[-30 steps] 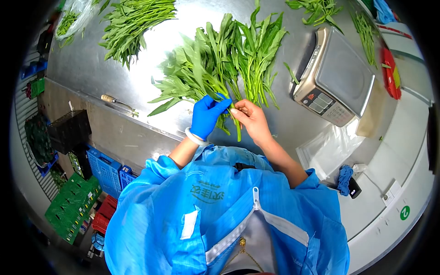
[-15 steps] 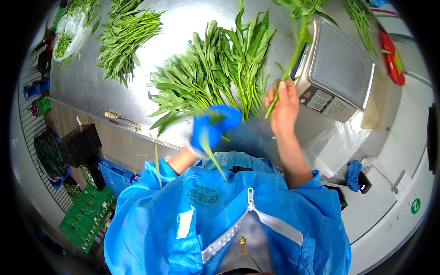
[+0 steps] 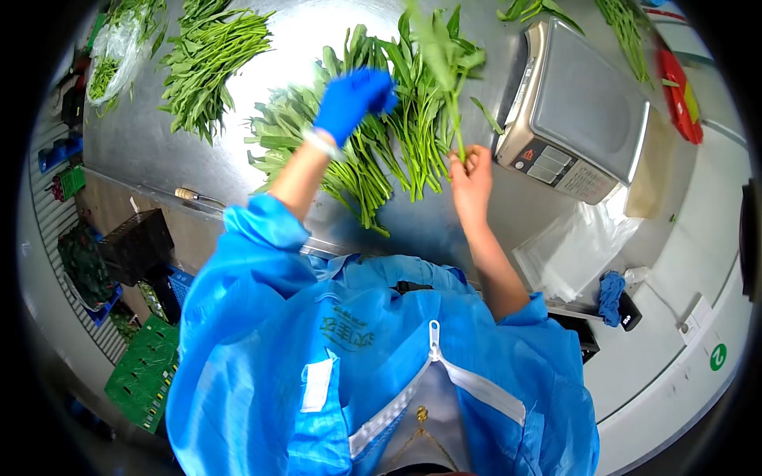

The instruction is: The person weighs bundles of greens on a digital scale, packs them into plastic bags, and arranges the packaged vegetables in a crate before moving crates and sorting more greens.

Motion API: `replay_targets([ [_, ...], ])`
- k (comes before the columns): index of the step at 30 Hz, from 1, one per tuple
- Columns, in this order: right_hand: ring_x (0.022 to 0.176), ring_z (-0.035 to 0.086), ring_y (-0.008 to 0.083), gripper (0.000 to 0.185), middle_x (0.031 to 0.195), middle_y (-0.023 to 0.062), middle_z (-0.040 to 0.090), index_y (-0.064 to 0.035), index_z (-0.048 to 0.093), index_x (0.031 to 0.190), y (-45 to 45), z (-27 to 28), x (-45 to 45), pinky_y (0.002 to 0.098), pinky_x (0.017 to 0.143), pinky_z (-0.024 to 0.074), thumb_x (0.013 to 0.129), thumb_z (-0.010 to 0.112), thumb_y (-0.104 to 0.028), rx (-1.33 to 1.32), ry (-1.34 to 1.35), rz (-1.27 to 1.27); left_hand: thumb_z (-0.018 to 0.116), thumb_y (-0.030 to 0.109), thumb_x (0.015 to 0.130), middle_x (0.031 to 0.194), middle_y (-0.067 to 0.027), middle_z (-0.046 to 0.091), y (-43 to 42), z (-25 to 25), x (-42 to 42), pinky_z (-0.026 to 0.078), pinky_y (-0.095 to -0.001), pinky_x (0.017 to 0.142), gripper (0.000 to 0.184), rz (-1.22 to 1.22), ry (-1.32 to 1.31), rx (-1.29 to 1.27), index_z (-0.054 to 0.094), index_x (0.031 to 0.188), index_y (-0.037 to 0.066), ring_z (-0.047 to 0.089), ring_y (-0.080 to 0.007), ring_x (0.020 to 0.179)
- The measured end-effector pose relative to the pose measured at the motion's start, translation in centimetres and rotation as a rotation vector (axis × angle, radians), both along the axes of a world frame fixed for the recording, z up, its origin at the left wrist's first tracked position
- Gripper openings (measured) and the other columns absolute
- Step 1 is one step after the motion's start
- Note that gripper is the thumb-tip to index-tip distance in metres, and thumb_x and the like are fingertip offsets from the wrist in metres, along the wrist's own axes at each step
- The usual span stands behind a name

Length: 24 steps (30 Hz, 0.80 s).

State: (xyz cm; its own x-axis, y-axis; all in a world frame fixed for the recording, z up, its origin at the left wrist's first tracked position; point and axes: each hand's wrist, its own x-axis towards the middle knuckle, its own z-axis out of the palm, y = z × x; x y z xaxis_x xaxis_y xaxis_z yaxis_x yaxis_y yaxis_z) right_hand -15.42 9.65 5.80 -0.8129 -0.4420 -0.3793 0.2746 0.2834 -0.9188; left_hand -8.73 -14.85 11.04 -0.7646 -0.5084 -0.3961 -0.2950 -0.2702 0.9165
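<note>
My right hand [image 3: 473,184], bare, pinches the lower end of a leafy green stalk [image 3: 455,115] that looks like water spinach. The stalk points away from me, its leafy top blurred. To its left, my left hand [image 3: 355,101] in a blue glove hovers over the spread bunch of water spinach [image 3: 361,186]. Its fingers curl downward and are partly hidden and blurred, so whether they hold anything does not show. A second cluster of stalks [image 3: 421,163] lies between the two hands on the metal table [image 3: 262,159], stem ends toward me.
Right of my right hand stands a weighing scale [image 3: 591,103], with clear plastic bags [image 3: 575,250] in front. Another bunch of greens [image 3: 214,67] and a bagged bunch [image 3: 115,59] lie far left. A wooden-handled tool [image 3: 190,194] rests near the table's front edge. Crates [image 3: 143,373] stand below left.
My left hand has moved up and away from my body, over the greens; the leaves falling beneath it are gone. My right hand has shifted slightly left with the stalk.
</note>
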Motion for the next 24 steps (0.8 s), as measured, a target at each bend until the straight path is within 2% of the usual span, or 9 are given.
replay_targets([
  [2, 0.075, 0.063, 0.0198, 0.036, 0.086, 0.0130, 0.064, -0.0027, 0.048, 0.109, -0.4, -1.4, 0.9, 0.0317, 0.066, 0.0489, 0.082, 0.068, -0.014, 0.260, 0.317, 0.188, 0.055, 0.023, 0.094, 0.081, -0.0083, 0.068, 4.0, -4.1, 3.9, 0.051, -0.0267, 0.067, 0.025, -0.015, -0.167, 0.053, 0.066, 0.097, 0.000, 0.065, -0.0148, 0.072],
  [4, 0.075, 0.064, 0.0227, 0.037, 0.086, 0.0143, 0.065, -0.0032, 0.053, 0.109, -1.8, -0.8, 1.4, 0.0337, 0.069, 0.0492, 0.078, 0.070, -0.015, 0.433, 0.429, 0.316, 0.058, 0.018, 0.092, 0.092, -0.0078, 0.068, 8.3, -6.0, 5.8, 0.051, -0.0273, 0.075, 0.023, 0.211, -0.227, 0.260, 0.063, 0.107, 0.001, 0.065, -0.0156, 0.081],
  [5, 0.075, 0.064, 0.0241, 0.038, 0.086, 0.0150, 0.065, -0.0035, 0.055, 0.109, -2.2, -0.4, 1.5, 0.0347, 0.070, 0.0494, 0.076, 0.071, -0.015, 0.520, 0.485, 0.384, 0.060, 0.019, 0.091, 0.095, -0.0073, 0.067, 10.0, -8.3, 6.7, 0.051, -0.0269, 0.076, 0.026, 0.219, -0.215, 0.210, 0.062, 0.110, 0.001, 0.064, -0.0150, 0.084],
  [9, 0.066, 0.059, 0.0139, 0.028, 0.076, 0.0060, 0.063, -0.0007, 0.063, 0.101, -2.0, -1.0, -0.1, 0.0284, 0.063, 0.0468, 0.074, 0.064, -0.009, 0.241, 0.013, 0.200, 0.071, 0.030, 0.084, 0.093, -0.0033, 0.062, 13.7, -10.4, 5.6, 0.047, -0.0256, 0.071, 0.046, 0.284, -0.318, 0.338, 0.055, 0.118, 0.003, 0.058, -0.0139, 0.080],
  [12, 0.072, 0.054, 0.0068, 0.033, 0.079, 0.0034, 0.061, -0.0011, 0.061, 0.109, -0.7, 1.6, -1.7, 0.0231, 0.065, 0.0439, 0.077, 0.061, -0.009, 0.012, -0.027, 0.107, 0.074, 0.031, 0.080, 0.086, -0.0037, 0.061, 14.6, -9.6, 3.8, 0.046, -0.0264, 0.068, 0.045, 0.245, -0.321, 0.233, 0.058, 0.113, 0.004, 0.056, -0.0128, 0.076],
  [16, 0.076, 0.059, 0.0168, 0.034, 0.086, 0.0092, 0.064, 0.0002, 0.058, 0.111, 2.6, 0.4, -4.6, 0.0285, 0.070, 0.0457, 0.079, 0.061, -0.012, 0.158, 0.153, 0.161, 0.070, 0.016, 0.084, 0.080, -0.0041, 0.063, 15.1, -14.2, 4.6, 0.050, -0.0280, 0.061, 0.024, 0.253, -0.296, 0.141, 0.063, 0.103, 0.004, 0.062, -0.0151, 0.068],
  [18, 0.077, 0.061, 0.0250, 0.034, 0.089, 0.0125, 0.065, 0.0007, 0.058, 0.110, 4.6, -2.2, -5.2, 0.0328, 0.073, 0.0465, 0.079, 0.060, -0.013, 0.340, 0.316, 0.236, 0.063, 0.007, 0.085, 0.083, -0.0050, 0.064, 14.7, -14.4, 5.2, 0.052, -0.0290, 0.062, 0.016, 0.346, -0.242, 0.326, 0.064, 0.101, 0.005, 0.065, -0.0166, 0.071],
  [21, 0.085, 0.061, 0.0354, 0.038, 0.098, 0.0158, 0.064, -0.0015, 0.056, 0.112, 4.3, -2.1, -3.9, 0.0394, 0.078, 0.0472, 0.078, 0.065, -0.018, 0.409, 0.208, 0.254, 0.065, 0.010, 0.085, 0.084, -0.0045, 0.064, 14.0, -14.1, 5.7, 0.053, -0.0296, 0.066, 0.019, 0.304, -0.273, 0.372, 0.064, 0.103, 0.005, 0.064, -0.0164, 0.072],
  [24, 0.093, 0.061, 0.0355, 0.047, 0.104, 0.0150, 0.061, -0.0054, 0.053, 0.116, 2.8, -1.7, -2.0, 0.0418, 0.080, 0.0478, 0.076, 0.071, -0.023, 0.510, 0.547, 0.291, 0.068, 0.017, 0.083, 0.083, -0.0037, 0.065, 13.6, -12.8, 4.6, 0.051, -0.0285, 0.067, 0.024, 0.241, -0.344, 0.286, 0.063, 0.103, 0.005, 0.064, -0.0153, 0.073],
])
